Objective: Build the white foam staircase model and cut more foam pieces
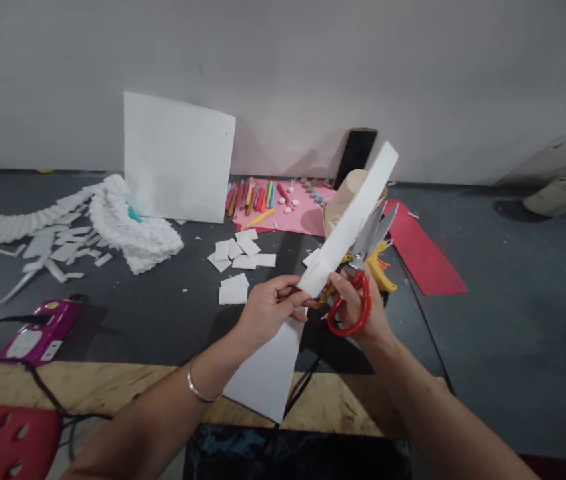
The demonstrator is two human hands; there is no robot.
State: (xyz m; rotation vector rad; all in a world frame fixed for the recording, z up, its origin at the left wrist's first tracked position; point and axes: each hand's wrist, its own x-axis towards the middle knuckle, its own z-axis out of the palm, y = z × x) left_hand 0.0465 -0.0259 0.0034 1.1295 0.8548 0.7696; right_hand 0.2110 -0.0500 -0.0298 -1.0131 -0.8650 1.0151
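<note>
My left hand pinches the near end of a long white foam-board strip, which points up and to the right. In my right hand is a pair of scissors with red handles, its blades slightly apart and just right of the strip. The thumb of that hand lies close to the strip's near end. A white board piece extends below my left hand over the table's front edge. Several small cut white pieces lie on the dark table beyond my left hand. Behind the scissors, a yellow-handled tool is partly hidden.
A white board leans on the wall beside a white textured shape and scraps. Colored pens lie on pink paper. A phone, a cardboard roll, red paper and a purple corded box are around.
</note>
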